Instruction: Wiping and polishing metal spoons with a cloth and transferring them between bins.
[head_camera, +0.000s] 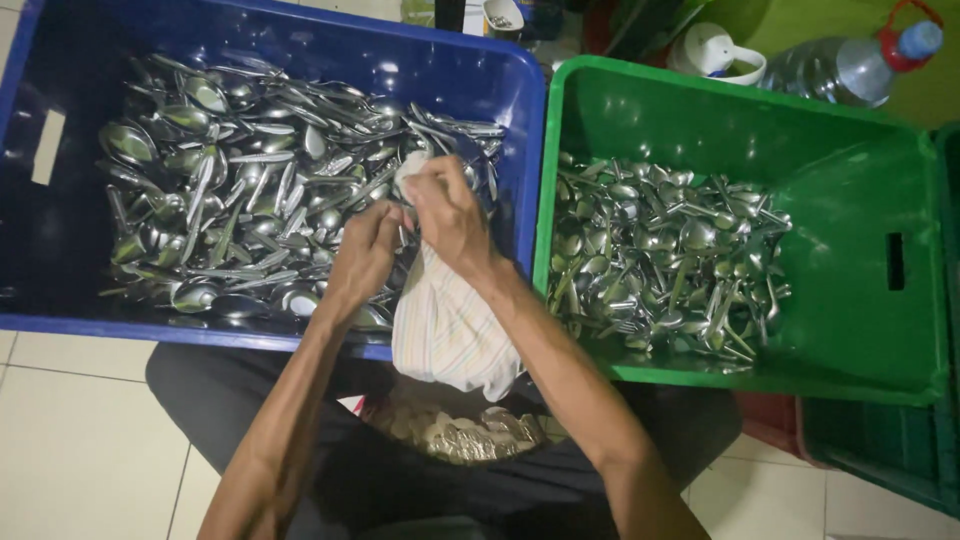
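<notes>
2 hands (415, 235) gripping striped cloth (450, 325), over blue crate (300, 45)

Two crates side by side — left crate (520, 120), right crate (900, 330) — spoons (230, 200) in both.

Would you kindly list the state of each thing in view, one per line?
Blue crate: partly filled with loose metal cutlery.
Green crate: holds a smaller heap of cutlery.
Striped cloth: bunched, draped over the blue crate's front rim.
Left hand: closed on the cloth.
Right hand: gripping the cloth's top.
Plastic water bottle: capped, lying tilted.
</notes>
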